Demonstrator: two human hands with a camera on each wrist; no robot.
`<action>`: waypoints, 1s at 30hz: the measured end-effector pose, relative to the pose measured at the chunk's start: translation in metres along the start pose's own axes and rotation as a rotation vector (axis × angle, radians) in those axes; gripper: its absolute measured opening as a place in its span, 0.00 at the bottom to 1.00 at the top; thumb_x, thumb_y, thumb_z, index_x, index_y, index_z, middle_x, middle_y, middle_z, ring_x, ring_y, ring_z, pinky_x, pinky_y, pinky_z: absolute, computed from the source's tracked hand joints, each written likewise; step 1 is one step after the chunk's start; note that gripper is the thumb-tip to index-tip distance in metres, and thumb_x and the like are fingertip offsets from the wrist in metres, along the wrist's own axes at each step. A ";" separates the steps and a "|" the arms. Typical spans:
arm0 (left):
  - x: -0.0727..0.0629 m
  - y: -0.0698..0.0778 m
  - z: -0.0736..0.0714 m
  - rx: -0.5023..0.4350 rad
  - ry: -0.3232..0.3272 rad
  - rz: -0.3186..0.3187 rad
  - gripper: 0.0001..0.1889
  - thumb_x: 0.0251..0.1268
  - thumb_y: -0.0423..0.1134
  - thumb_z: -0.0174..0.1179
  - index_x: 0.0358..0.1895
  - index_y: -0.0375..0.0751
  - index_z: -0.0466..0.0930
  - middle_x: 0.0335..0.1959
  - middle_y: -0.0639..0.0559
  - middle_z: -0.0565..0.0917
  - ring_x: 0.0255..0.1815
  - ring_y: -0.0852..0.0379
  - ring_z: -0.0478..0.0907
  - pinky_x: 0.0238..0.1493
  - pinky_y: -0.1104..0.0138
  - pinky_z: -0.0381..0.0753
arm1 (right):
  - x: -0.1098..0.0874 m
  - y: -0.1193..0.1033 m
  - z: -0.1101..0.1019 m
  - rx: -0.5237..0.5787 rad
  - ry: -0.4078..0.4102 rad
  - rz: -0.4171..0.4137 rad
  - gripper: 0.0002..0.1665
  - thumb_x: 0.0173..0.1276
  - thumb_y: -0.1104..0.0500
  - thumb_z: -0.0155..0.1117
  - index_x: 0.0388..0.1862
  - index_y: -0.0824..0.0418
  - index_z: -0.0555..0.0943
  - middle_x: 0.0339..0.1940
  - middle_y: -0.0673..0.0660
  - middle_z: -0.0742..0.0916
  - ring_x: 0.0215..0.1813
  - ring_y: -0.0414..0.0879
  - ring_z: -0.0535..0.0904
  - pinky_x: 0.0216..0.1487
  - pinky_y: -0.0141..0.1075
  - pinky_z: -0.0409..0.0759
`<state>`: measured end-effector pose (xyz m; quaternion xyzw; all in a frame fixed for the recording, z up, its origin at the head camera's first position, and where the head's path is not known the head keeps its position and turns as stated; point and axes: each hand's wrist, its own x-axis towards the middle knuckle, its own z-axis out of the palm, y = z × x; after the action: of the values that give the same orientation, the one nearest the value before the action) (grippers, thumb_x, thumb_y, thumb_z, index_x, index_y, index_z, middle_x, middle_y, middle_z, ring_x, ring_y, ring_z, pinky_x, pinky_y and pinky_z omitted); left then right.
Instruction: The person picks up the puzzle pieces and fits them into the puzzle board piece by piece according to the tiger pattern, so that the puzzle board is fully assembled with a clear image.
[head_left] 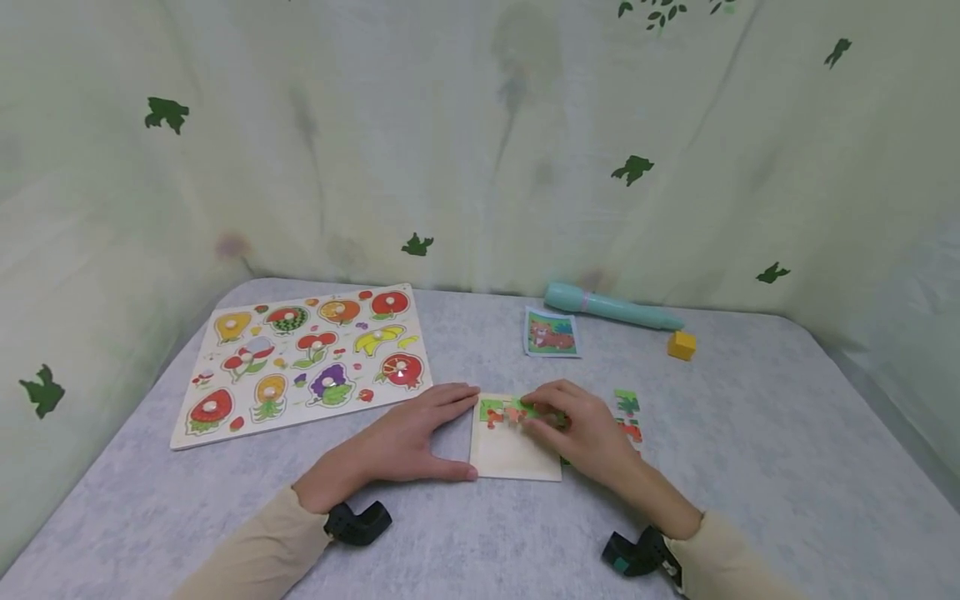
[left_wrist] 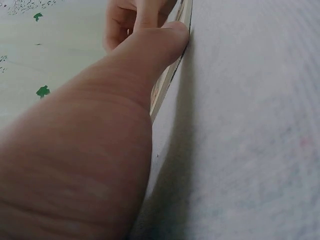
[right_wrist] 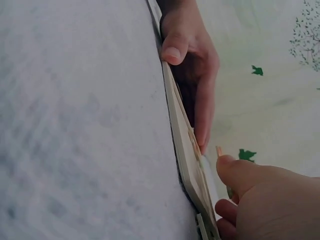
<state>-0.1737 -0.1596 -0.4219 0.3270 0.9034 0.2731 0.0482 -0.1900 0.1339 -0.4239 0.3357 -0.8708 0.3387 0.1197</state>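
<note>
A small square wooden puzzle tray [head_left: 516, 458] lies flat near the middle of the table, with a green and orange jigsaw piece [head_left: 491, 408] in its far left corner. My left hand [head_left: 408, 433] rests along the tray's left side, fingers at the far corner and thumb at the near one. In the left wrist view its thumb [left_wrist: 167, 42] touches the tray's edge. Above the tray's far half, my right hand [head_left: 581, 429] pinches a thin jigsaw piece [right_wrist: 218, 151] between thumb and fingers. The piece's face is mostly hidden by the fingers.
Loose jigsaw pieces [head_left: 627, 402] lie right of the tray, some partly behind my right hand. A picture card [head_left: 551, 333], a teal marker-shaped object [head_left: 618, 308] and a yellow block [head_left: 682, 345] are farther back. A fruit peg puzzle [head_left: 300, 367] lies at the left.
</note>
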 end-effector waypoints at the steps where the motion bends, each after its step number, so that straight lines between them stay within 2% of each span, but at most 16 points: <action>1: 0.000 0.000 0.000 0.001 -0.001 0.002 0.52 0.57 0.71 0.67 0.80 0.47 0.64 0.81 0.56 0.62 0.82 0.53 0.58 0.77 0.50 0.66 | -0.001 0.000 0.001 -0.004 -0.009 -0.001 0.14 0.68 0.55 0.76 0.51 0.52 0.88 0.48 0.45 0.86 0.40 0.39 0.79 0.36 0.30 0.78; 7: 0.002 0.001 -0.001 0.005 -0.010 0.002 0.52 0.57 0.72 0.67 0.80 0.47 0.63 0.81 0.56 0.62 0.82 0.53 0.58 0.77 0.50 0.65 | -0.003 0.002 0.003 -0.036 -0.029 -0.058 0.10 0.69 0.54 0.74 0.48 0.49 0.88 0.50 0.45 0.86 0.44 0.36 0.81 0.43 0.33 0.83; 10: 0.002 0.001 -0.001 0.004 -0.011 0.000 0.52 0.57 0.72 0.67 0.80 0.47 0.63 0.81 0.56 0.62 0.82 0.53 0.58 0.77 0.49 0.65 | -0.002 0.002 0.004 -0.058 -0.030 -0.088 0.08 0.69 0.54 0.74 0.46 0.49 0.88 0.50 0.45 0.86 0.48 0.38 0.83 0.47 0.35 0.86; 17: 0.000 0.000 -0.001 -0.006 -0.005 -0.003 0.52 0.57 0.71 0.67 0.80 0.47 0.63 0.81 0.56 0.62 0.81 0.53 0.58 0.77 0.49 0.66 | -0.001 0.002 0.005 -0.126 -0.035 -0.143 0.08 0.69 0.56 0.74 0.46 0.51 0.90 0.48 0.48 0.86 0.50 0.41 0.84 0.50 0.37 0.86; 22: -0.001 0.000 0.000 -0.007 0.000 -0.003 0.52 0.57 0.72 0.67 0.80 0.47 0.63 0.81 0.57 0.62 0.81 0.54 0.59 0.76 0.50 0.66 | -0.001 0.001 0.005 -0.191 -0.067 -0.151 0.08 0.70 0.57 0.73 0.47 0.51 0.91 0.49 0.48 0.87 0.53 0.43 0.84 0.53 0.38 0.86; 30: 0.000 -0.001 0.001 -0.007 -0.007 -0.006 0.52 0.57 0.73 0.66 0.80 0.48 0.63 0.81 0.57 0.62 0.81 0.54 0.58 0.77 0.50 0.66 | -0.002 -0.004 0.003 -0.284 -0.094 -0.157 0.14 0.70 0.59 0.73 0.54 0.52 0.90 0.52 0.50 0.87 0.54 0.44 0.84 0.52 0.37 0.86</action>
<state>-0.1744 -0.1597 -0.4232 0.3250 0.9032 0.2752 0.0532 -0.1859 0.1311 -0.4253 0.3977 -0.8857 0.1856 0.1510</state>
